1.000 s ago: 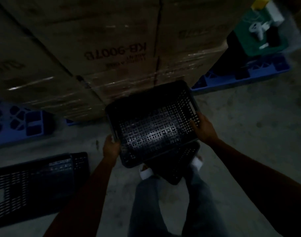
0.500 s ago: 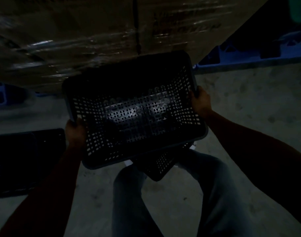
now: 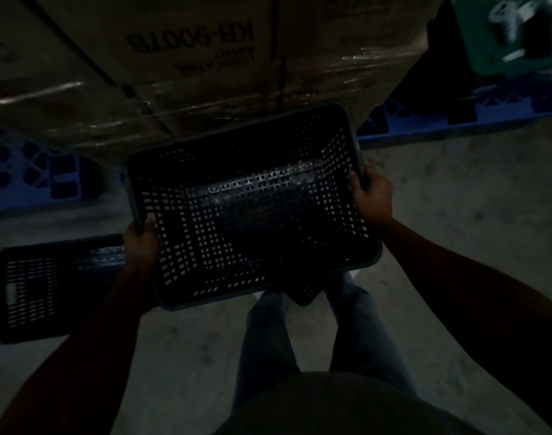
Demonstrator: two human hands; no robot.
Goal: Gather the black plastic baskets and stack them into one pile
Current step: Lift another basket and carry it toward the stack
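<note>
I hold a black perforated plastic basket (image 3: 252, 208) in the air in front of me, its open side facing me. My left hand (image 3: 141, 243) grips its left rim and my right hand (image 3: 370, 191) grips its right rim. Below it, between my feet, a corner of another black basket (image 3: 303, 295) shows; the rest is hidden by the held one. A third black basket (image 3: 45, 287) lies on its side on the floor at the left, partly behind my left forearm.
A shrink-wrapped stack of cardboard boxes (image 3: 189, 73) rises just beyond the basket. Blue pallets sit at the left (image 3: 33, 177) and the right (image 3: 456, 117). A green crate (image 3: 513, 36) stands at the top right. The floor is grey concrete (image 3: 472, 230).
The held basket has come up closer to me and turned more level, so it now hides most of the basket at my feet. My view has swung back up to the boxes.
</note>
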